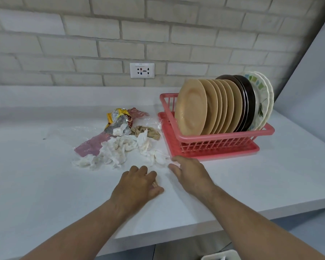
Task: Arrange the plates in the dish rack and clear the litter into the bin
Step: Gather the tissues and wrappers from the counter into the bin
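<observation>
Head view shows unreadably small print on the yellow wrapper.

Plates upright in pink rack, crumpled litter beside

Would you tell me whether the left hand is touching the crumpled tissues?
Apart: the head view shows bare counter between the left hand and the crumpled tissues.

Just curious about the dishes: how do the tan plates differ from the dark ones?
The tan plates are many and stand in front; the dark plates are few, behind them. Tan plates look pale; dark plates look nearly black and rise higher. Both stand on edge in the pink rack.
</observation>
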The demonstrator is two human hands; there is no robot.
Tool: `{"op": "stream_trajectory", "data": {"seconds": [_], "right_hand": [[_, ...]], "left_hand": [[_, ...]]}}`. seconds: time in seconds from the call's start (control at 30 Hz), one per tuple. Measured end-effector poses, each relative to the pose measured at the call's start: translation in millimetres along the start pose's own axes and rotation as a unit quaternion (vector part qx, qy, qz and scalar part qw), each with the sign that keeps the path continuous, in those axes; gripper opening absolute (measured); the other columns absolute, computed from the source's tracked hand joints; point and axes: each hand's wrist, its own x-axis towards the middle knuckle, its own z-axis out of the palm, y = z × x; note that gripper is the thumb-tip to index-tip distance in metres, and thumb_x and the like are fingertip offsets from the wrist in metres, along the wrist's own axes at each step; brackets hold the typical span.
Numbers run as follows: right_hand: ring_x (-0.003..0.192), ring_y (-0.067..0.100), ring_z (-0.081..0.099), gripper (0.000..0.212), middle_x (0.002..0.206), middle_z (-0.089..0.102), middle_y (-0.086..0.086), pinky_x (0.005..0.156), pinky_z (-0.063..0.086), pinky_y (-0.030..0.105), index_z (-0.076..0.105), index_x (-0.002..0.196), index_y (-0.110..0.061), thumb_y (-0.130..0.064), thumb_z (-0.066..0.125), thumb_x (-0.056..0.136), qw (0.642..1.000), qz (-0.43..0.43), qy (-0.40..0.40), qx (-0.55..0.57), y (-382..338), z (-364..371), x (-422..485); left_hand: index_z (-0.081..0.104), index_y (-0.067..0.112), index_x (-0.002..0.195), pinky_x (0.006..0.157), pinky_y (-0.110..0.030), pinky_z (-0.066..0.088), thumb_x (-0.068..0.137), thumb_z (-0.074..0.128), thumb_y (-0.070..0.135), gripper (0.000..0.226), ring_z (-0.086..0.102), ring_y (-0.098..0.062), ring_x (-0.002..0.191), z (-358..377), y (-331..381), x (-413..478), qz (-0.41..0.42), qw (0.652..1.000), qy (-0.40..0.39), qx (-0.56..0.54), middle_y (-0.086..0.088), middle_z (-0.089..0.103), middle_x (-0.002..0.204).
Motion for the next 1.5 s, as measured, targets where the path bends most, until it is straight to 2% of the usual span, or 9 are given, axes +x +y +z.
{"op": "stream_trajectory", "data": {"seconds": [0.23,0.43,0.6,0.7,0.83,1.17,1.33,1.43,1.5], "right_hand": [[0.131,0.030,0.045,0.067,0.148,0.043,0.008,0.101,0.044,0.039,0.023,0.151,-0.032,-0.050,0.051,0.093,0.993,0.051,-0.095,-0.057,-35.0,17.6,35.6],[0.100,0.028,0.058,0.027,0.115,0.062,0.008,0.078,0.047,0.032,0.061,0.111,-0.017,-0.031,0.043,0.096,0.991,0.097,-0.034,-0.081,-31.9,31.8,27.4],[0.087,0.027,0.057,0.020,0.096,0.060,0.006,0.072,0.048,0.034,0.054,0.086,-0.019,-0.033,0.042,0.094,0.994,0.096,0.003,-0.060,-19.9,25.5,3.6],[0.075,0.023,0.051,0.030,0.081,0.052,0.004,0.062,0.040,0.032,0.035,0.064,-0.023,-0.029,0.044,0.092,0.995,0.094,0.008,-0.028,-15.2,17.3,-5.6],[0.056,0.011,0.041,0.029,0.063,0.046,-0.005,0.051,0.032,0.023,0.038,0.059,-0.016,-0.023,0.050,0.085,0.993,0.100,0.062,0.021,-7.9,3.3,-17.8],[0.047,0.010,0.030,0.030,0.058,0.037,-0.006,0.041,0.026,0.020,0.035,0.060,-0.016,-0.016,0.055,0.083,0.970,0.130,0.081,0.190,58.9,-45.6,-63.6],[0.052,0.012,0.039,0.003,0.071,0.049,-0.002,0.044,0.032,0.020,0.051,0.087,-0.018,-0.016,0.051,0.090,0.963,0.128,0.049,0.233,104.3,-80.0,-85.6],[0.073,0.012,0.060,0.027,0.092,0.054,-0.007,0.048,0.038,0.017,0.054,0.116,-0.029,-0.018,0.043,0.094,0.965,0.126,0.021,0.230,135.0,-105.0,-99.2],[0.090,0.016,0.066,0.031,0.101,0.058,-0.008,0.047,0.039,0.018,0.064,0.110,-0.021,-0.017,0.038,0.093,0.966,0.129,0.012,0.226,152.5,-118.2,-108.3]], "left_hand": [[0.059,0.021,0.101,0.067,-0.033,0.044,0.078,0.023,0.053,0.054,0.049,-0.020,0.085,-0.8,-21.9,-0.5,0.059,0.996,-0.038,-0.057,0.003,0.056,0.094],[0.058,0.023,0.069,0.041,-0.030,0.046,0.077,0.047,0.048,0.028,0.048,-0.015,0.059,9.2,-39.1,-2.0,0.131,0.989,0.035,-0.059,0.007,0.051,0.068],[0.060,0.025,0.098,0.063,-0.024,0.036,0.072,0.035,0.072,0.059,0.046,-0.011,0.086,5.2,-45.6,-2.3,0.075,0.990,0.000,-0.122,0.011,0.053,0.096],[0.060,0.025,0.093,0.056,-0.016,0.027,0.074,0.041,0.063,0.046,0.042,-0.009,0.081,5.1,-45.6,1.6,0.068,0.982,0.047,-0.172,0.015,0.049,0.090],[0.059,0.023,0.088,0.059,-0.028,0.040,0.076,0.058,0.051,0.030,0.050,-0.012,0.076,-3.1,-39.9,10.9,0.042,0.975,0.078,-0.201,0.012,0.052,0.086],[0.053,0.030,0.089,0.071,-0.028,0.047,0.083,0.063,0.049,0.023,0.053,-0.006,0.078,-17.3,54.7,17.6,-0.001,0.976,0.043,-0.215,0.014,0.050,0.089],[0.051,0.033,0.087,0.070,-0.026,0.047,0.082,0.063,0.049,0.021,0.055,-0.003,0.077,-19.2,114.7,26.3,-0.045,0.970,0.051,-0.235,0.016,0.051,0.089],[0.053,0.032,0.089,0.070,-0.025,0.048,0.082,0.064,0.048,0.021,0.055,-0.002,0.077,-19.6,161.3,31.4,-0.055,0.967,0.064,-0.240,0.015,0.052,0.089],[0.055,0.031,0.092,0.072,-0.027,0.049,0.082,0.064,0.047,0.021,0.055,-0.003,0.079,-20.5,188.4,33.3,-0.044,0.970,0.067,-0.230,0.014,0.053,0.090]]}}
